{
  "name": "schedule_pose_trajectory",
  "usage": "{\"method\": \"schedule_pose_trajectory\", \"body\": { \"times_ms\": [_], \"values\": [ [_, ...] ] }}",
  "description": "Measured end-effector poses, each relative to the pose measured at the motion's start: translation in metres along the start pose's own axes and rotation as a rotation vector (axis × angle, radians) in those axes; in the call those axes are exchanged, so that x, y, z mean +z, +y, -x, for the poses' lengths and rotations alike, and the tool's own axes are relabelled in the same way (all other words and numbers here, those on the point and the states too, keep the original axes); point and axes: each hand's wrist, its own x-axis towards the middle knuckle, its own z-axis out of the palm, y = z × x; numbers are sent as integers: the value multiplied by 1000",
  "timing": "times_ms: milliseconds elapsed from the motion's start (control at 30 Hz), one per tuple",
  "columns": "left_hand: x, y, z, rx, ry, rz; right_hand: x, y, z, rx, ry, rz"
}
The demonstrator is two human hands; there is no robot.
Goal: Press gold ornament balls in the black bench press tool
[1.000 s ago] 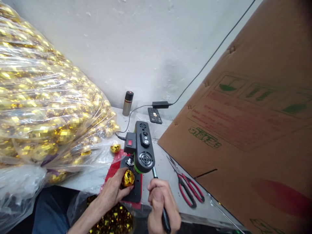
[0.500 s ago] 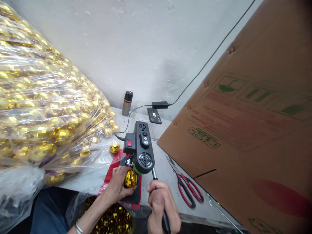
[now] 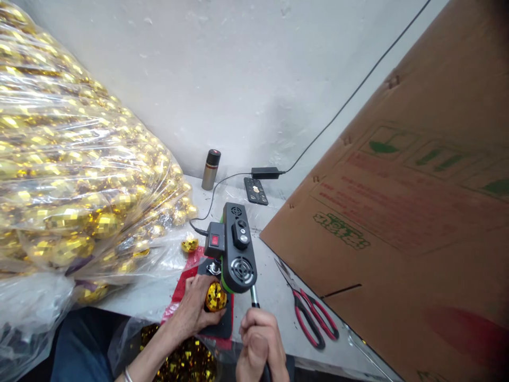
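Note:
My left hand [image 3: 198, 306] grips a gold mirrored ball [image 3: 216, 296] from its left side, thumb below and fingers above, over the black base of a small machine [image 3: 239, 249]. The machine has a red switch, two round vents and a lever [image 3: 254, 297] at its front right. My right hand [image 3: 262, 342] is wrapped round the lever's black handle, close to the table's front edge. Under the base lies a red sheet [image 3: 181, 284]. A gold piece [image 3: 190, 244] rests just left of the machine.
A big clear bag of gold balls [image 3: 79, 175] fills the left. Red-handled scissors [image 3: 312, 313] lie beside a large cardboard box [image 3: 397, 212] at right. Behind stand a bottle [image 3: 210, 170], a phone [image 3: 256, 191] and a power adapter [image 3: 265, 173]. Gold pieces [image 3: 185, 358] show below the table.
The view has shifted slightly, so everything sits a little further right or lower. My right hand and the lever handle are slightly lower; my left hand still grips the ball.

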Motion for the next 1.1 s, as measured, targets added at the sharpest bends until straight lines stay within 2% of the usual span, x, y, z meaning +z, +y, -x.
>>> {"method": "schedule_pose_trajectory", "body": {
  "times_ms": [100, 167, 567, 767, 900, 1100],
  "values": [
    [1, 1, 1, -6, 16, -15, 3, 11, 1, -127, 38, 17],
    [0, 3, 0, -5, 17, -23, 4, 16, 1, -152, 47, 36],
    [-10, 14, -5, -60, -49, 4, 6, 20, 6, -136, 58, -14],
    [-6, 12, -4, -59, -32, 0, 8, 24, 7, -169, 88, -18],
    [-2, 10, -3, -60, -10, -9, 7, 23, 9, -131, 91, -4],
    [-8, 14, -5, -102, -43, -4, 9, 22, 8, -131, 104, -31]
  ]
}}
